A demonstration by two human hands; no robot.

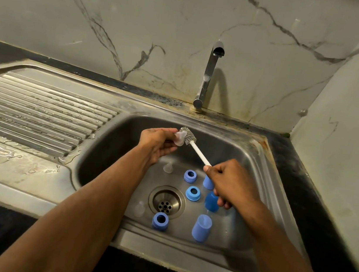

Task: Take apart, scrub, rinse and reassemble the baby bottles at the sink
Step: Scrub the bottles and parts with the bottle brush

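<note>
Above the stainless steel sink basin (pixel 112 150), the left hand (pixel 157 143) pinches a clear, soft silicone teat (pixel 179 137); the right hand (pixel 231 183) curls its fingers round the white plastic handle of a wire-bristled bottle brush (pixel 192 141), whose bristle head touches the teat; around the round perforated drain (pixel 166 202) lie three blue ribbed screw rings (pixel 190 176), three blue domed caps (pixel 201 227) to its right, one partly hidden by the right hand, and two more clear teats (pixel 168 167); behind the drain rises a chrome tap (pixel 208 75); left of it stretches a wet ridged draining board (pixel 36 105).
</note>
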